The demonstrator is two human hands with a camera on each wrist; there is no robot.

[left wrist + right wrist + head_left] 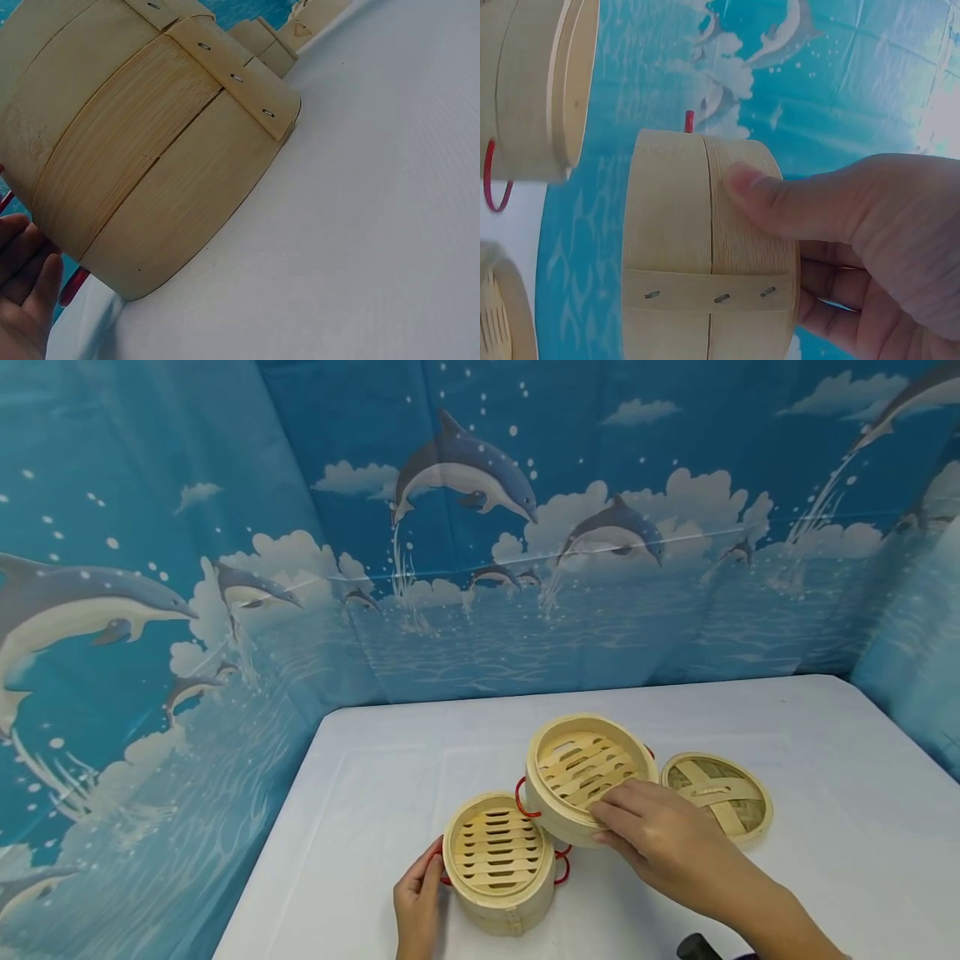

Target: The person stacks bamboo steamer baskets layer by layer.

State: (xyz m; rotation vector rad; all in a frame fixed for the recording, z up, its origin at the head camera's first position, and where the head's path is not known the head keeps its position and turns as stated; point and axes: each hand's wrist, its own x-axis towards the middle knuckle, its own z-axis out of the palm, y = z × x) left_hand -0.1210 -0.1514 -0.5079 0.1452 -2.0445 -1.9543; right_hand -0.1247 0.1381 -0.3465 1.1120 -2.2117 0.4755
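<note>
In the head view, a round bamboo steamer (501, 910) stands at front centre, with a slatted floor and red cord handles. My left hand (418, 902) touches its left side beside a red handle, thumb and fingers loosely extended. A second bamboo steamer basket (551, 814) tilts behind it to the right. My right hand (660, 839) grips this basket's near right rim. In the right wrist view, the thumb (780, 202) presses the stapled outer wall while the other fingers go behind the rim. Its slats face up; its underside is hidden.
A woven bamboo lid (727, 792) with crossed strips lies right of the gripped basket. A black object (697, 946) shows at the front edge of the view. The white-covered table (360, 777) meets a blue dolphin-print curtain (465, 643) at the back and sides.
</note>
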